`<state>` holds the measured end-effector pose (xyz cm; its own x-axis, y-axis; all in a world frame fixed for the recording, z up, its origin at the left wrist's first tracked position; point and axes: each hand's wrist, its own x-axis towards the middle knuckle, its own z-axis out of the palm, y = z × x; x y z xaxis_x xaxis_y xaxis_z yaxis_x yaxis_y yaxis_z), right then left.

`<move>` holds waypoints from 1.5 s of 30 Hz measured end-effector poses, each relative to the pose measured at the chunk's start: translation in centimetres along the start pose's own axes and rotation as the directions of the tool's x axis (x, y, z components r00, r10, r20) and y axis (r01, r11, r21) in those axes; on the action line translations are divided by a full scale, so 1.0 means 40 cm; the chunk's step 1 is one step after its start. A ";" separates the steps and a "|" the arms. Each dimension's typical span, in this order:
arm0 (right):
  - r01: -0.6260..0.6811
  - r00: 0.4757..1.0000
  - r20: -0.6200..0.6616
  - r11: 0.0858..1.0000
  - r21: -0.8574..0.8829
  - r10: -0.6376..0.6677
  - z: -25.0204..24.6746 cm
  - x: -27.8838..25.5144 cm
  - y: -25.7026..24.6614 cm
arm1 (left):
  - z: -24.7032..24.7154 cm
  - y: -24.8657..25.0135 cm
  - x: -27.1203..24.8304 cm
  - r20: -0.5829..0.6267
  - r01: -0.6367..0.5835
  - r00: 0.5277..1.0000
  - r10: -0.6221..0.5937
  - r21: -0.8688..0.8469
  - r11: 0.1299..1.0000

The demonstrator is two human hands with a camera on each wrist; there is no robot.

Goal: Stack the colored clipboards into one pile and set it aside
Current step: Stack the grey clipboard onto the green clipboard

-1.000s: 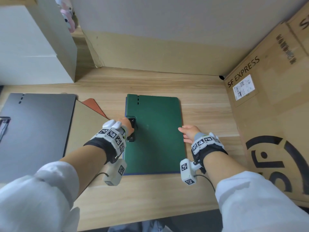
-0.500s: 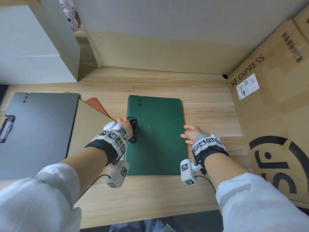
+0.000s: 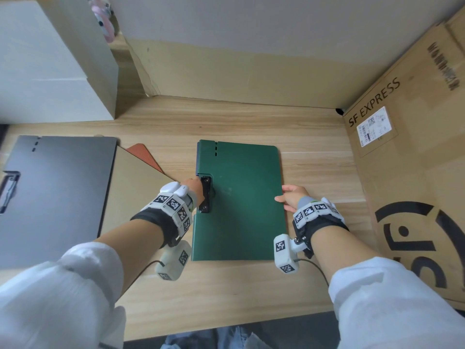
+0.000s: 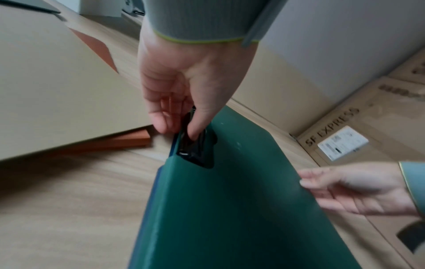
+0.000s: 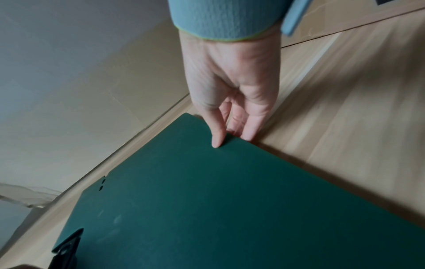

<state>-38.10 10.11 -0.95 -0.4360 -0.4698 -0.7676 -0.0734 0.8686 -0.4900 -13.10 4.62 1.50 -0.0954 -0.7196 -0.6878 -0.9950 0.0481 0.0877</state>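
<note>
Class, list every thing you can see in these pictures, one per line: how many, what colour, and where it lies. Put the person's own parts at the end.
green clipboard: one, dark green with a black clip, middle of the table, on top of a blue board whose edge shows at its left side.
grey clipboard: one, dark grey, far left.
tan board: one, beige, beside the grey one, overlapping it.
orange clipboard: one, rust orange, mostly hidden under the tan board.
table: one, light wood.
SF Express box: one, brown cardboard, right.
white box: one, off-white, back left.
left hand: pinches the black clip.
right hand: grips the green clipboard's right edge.
</note>
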 end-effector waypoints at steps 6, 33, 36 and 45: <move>-0.002 0.986 -0.169 0.999 -0.033 -0.003 -0.039 0.024 0.027 | 0.029 0.037 0.013 0.037 -0.057 0.998 0.059 -0.039 0.998; 0.022 0.947 -0.308 0.979 -0.203 -0.085 -0.018 0.001 -0.008 | 0.062 0.041 0.028 -0.030 -0.036 0.999 0.032 -0.142 0.989; 0.006 0.957 -0.283 0.979 -0.203 -0.065 -0.017 -0.009 -0.020 | 0.063 0.036 0.034 -0.020 -0.044 0.999 0.042 -0.158 0.986; 0.265 0.943 -0.132 0.927 -0.265 -0.307 0.111 -0.043 -0.158 | 0.022 -0.090 0.045 -0.104 -0.018 0.994 -0.025 -0.399 0.917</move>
<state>-32.90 4.75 1.64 -0.5071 -0.6885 -0.5184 -0.4209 0.7227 -0.5481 -9.70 3.76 -0.70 -0.0664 -0.7885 -0.6114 -0.8984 -0.2193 0.3804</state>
